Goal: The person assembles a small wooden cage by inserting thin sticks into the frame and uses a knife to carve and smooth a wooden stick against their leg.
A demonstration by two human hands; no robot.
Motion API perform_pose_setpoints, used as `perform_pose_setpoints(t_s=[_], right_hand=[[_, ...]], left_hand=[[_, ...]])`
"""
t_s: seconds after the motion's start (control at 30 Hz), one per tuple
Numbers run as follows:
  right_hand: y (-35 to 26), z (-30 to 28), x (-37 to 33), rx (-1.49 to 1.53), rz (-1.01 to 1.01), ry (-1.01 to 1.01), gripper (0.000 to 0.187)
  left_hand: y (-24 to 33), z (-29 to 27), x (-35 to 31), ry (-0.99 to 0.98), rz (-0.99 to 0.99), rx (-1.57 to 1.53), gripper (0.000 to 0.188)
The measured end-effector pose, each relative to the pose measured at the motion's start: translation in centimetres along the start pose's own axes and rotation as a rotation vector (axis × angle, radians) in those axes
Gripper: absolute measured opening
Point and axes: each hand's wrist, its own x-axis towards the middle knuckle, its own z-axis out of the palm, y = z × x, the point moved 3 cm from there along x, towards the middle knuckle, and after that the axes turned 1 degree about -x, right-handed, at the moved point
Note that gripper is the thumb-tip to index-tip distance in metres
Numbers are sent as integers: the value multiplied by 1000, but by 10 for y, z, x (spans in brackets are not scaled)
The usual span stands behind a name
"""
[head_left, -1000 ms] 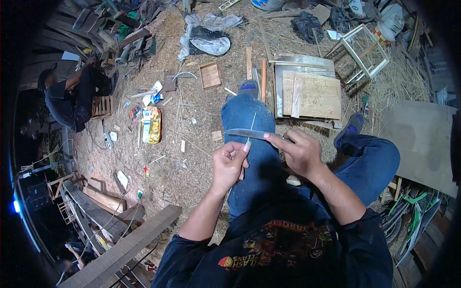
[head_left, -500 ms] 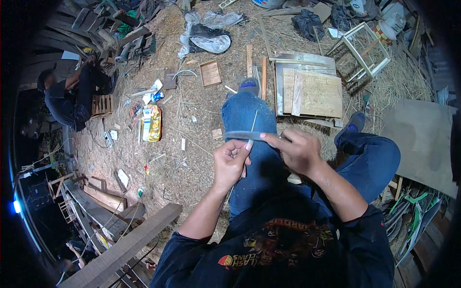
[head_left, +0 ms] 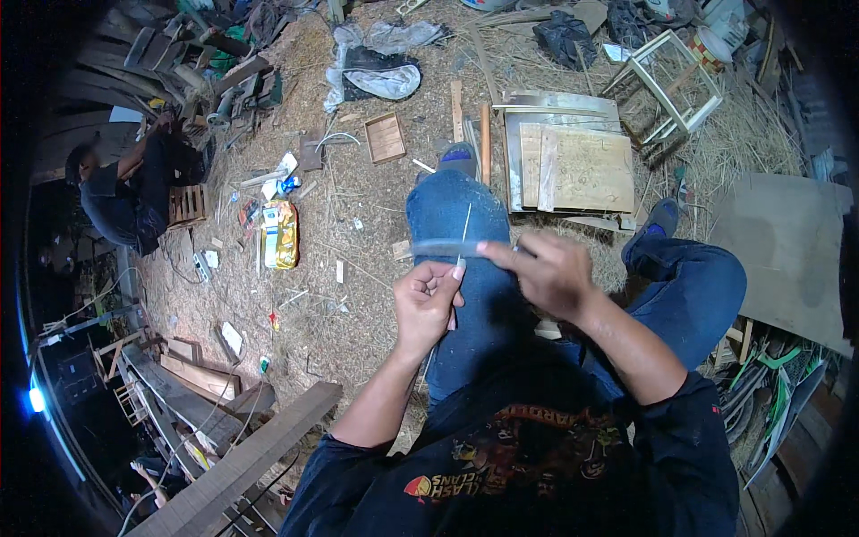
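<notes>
Between the thumb and fingers of my left hand (head_left: 426, 302) is a thin pale stick (head_left: 467, 220), pointing away from me above my knee. My right hand (head_left: 553, 271), blurred by motion, is closed on a knife whose grey blade (head_left: 438, 248) lies crosswise over the stick, just beyond my left thumb. The forefinger stretches along the blade's back, and the handle is hidden in my palm. Whether the edge touches the stick is too blurred to tell. Both hands are above my jeans-clad leg (head_left: 458, 210).
Wooden boards (head_left: 586, 170) lie ahead on the right beside a stool frame (head_left: 667, 85). A shallow wooden box (head_left: 386, 137) and a yellow packet (head_left: 281, 234) are on the littered ground. Someone (head_left: 121, 192) sits at far left. A long beam (head_left: 242, 461) juts in at lower left.
The knife blade has shifted slightly left and up along the stick with my right hand, which is now blurred. My left hand keeps its hold on the stick. The whole view has shifted a little.
</notes>
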Motion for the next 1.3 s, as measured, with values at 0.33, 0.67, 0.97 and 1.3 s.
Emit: perform_pose_setpoints(t_s=[0.33, 0.67, 0.97, 1.3], right_hand=[[16, 0, 7, 35, 142, 17, 47], [8, 0, 9, 56, 10, 10, 39], [9, 2, 6, 27, 80, -40, 42], [2, 5, 3, 77, 76, -17, 47]], left_hand=[[3, 1, 0, -10, -3, 32, 20], [3, -3, 2, -41, -14, 10, 18], [5, -1, 3, -49, -15, -1, 18], [-2, -4, 4, -56, -6, -16, 19]])
